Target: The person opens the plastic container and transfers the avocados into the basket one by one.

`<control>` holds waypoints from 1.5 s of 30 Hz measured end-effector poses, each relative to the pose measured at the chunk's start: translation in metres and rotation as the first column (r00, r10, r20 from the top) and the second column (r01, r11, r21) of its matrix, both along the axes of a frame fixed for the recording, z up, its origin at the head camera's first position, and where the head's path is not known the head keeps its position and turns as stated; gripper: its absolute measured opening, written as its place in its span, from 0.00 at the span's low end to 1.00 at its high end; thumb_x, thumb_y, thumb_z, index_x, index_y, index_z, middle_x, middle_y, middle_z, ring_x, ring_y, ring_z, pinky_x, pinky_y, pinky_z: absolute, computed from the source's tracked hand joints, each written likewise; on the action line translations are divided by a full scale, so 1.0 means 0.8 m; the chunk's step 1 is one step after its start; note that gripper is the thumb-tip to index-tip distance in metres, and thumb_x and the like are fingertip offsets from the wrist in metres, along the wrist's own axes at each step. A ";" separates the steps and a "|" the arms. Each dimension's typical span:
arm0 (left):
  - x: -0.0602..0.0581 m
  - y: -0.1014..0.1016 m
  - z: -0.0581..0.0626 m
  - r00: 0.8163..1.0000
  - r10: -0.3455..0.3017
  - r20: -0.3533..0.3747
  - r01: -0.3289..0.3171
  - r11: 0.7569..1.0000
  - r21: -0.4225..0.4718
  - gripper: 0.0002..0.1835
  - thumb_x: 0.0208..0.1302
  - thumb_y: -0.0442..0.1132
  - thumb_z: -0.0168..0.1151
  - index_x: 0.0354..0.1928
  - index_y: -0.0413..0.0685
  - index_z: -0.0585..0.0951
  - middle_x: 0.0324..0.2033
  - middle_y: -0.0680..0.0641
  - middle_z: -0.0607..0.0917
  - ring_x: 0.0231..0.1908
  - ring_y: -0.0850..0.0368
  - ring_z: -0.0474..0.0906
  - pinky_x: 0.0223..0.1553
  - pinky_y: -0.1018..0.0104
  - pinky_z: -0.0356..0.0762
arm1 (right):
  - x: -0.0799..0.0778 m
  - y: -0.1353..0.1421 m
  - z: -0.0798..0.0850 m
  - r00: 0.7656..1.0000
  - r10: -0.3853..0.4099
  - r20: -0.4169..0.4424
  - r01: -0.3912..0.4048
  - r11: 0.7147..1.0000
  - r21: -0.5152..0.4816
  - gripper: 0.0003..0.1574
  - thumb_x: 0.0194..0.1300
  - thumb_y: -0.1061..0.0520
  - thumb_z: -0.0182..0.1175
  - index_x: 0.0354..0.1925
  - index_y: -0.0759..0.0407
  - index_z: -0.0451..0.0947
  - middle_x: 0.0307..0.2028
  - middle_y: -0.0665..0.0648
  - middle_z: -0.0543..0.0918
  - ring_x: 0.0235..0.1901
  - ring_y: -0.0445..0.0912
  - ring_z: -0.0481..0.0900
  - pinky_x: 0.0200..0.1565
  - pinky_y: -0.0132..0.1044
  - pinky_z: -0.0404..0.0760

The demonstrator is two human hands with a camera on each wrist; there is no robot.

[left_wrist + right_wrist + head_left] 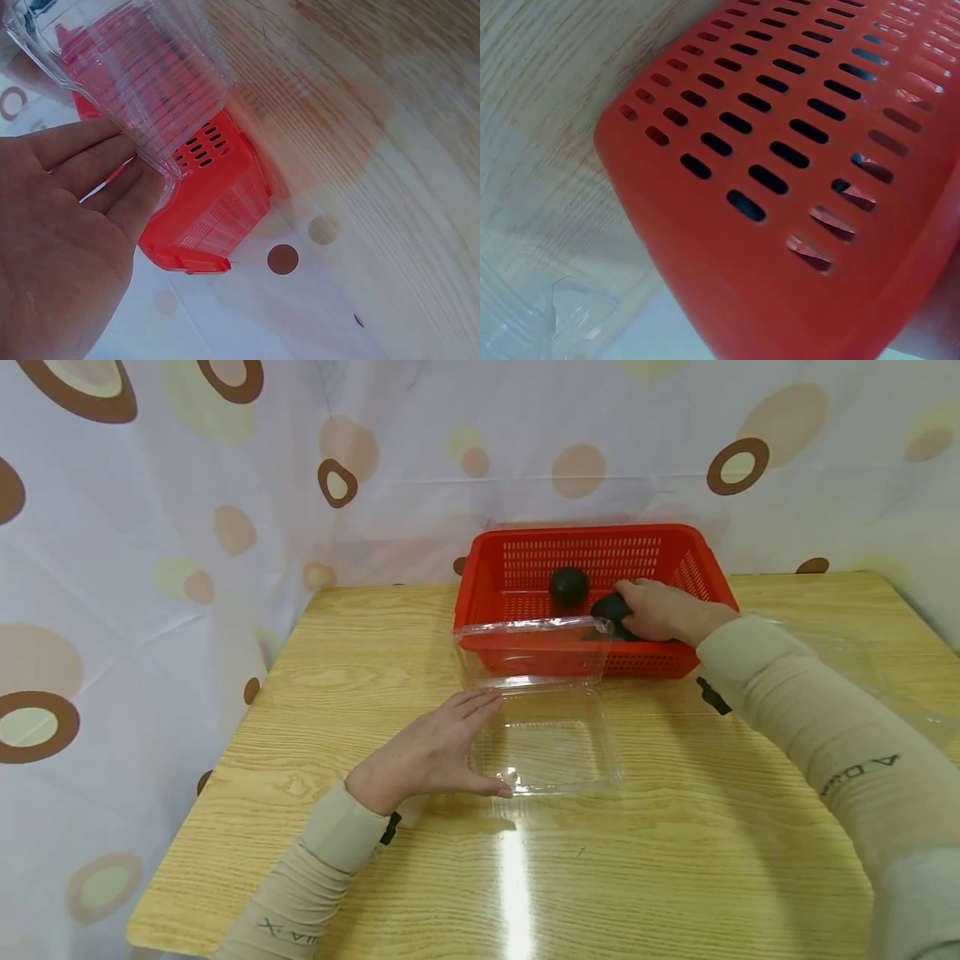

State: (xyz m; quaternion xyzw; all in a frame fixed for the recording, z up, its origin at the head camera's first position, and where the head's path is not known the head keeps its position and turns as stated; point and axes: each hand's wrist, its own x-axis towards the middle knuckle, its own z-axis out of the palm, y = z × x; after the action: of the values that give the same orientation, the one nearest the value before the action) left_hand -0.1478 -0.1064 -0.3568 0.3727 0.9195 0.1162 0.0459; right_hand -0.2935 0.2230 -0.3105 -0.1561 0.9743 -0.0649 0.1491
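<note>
A clear plastic clamshell box (pixel 543 747) lies with its lid (pixel 532 652) raised at the back. My left hand (pixel 442 747) rests along the box's left side, thumb and fingers spread. In the left wrist view, straight fingertips touch the clear plastic (pixel 176 97). Reaching into a red slotted basket (pixel 592 539), my right hand (pixel 652 610) grips a dark, round, avocado-like fruit (pixel 611 607). Another dark round fruit (pixel 568 587) sits to its left in the basket. The basket's wall (pixel 720 195) hides the right hand's fingers in the right wrist view.
More clear plastic packaging (pixel 840 656) lies at the right of the wooden table (pixel 360 643), partly behind the right forearm. A patterned cloth (pixel 420 460) hangs behind the basket and along the left. The raised lid overlaps the basket's front.
</note>
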 end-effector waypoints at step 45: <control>0.001 -0.003 0.001 1.000 0.003 0.002 -0.003 1.000 -0.002 0.61 0.49 0.73 0.67 0.76 0.42 0.58 0.77 0.47 0.59 0.76 0.49 0.54 0.75 0.55 0.57 | 0.116 0.010 0.025 0.973 0.020 -0.229 -0.063 0.981 -0.184 0.33 0.72 0.55 0.55 0.67 0.71 0.63 0.62 0.72 0.70 0.56 0.62 0.75 0.57 0.60 0.77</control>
State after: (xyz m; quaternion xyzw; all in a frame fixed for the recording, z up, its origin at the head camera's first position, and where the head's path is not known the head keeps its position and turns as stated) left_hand -0.1472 -0.1089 -0.3561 0.3711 0.9202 0.1158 0.0467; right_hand -0.2004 0.2308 -0.2901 -0.1965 0.9707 -0.1361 0.0232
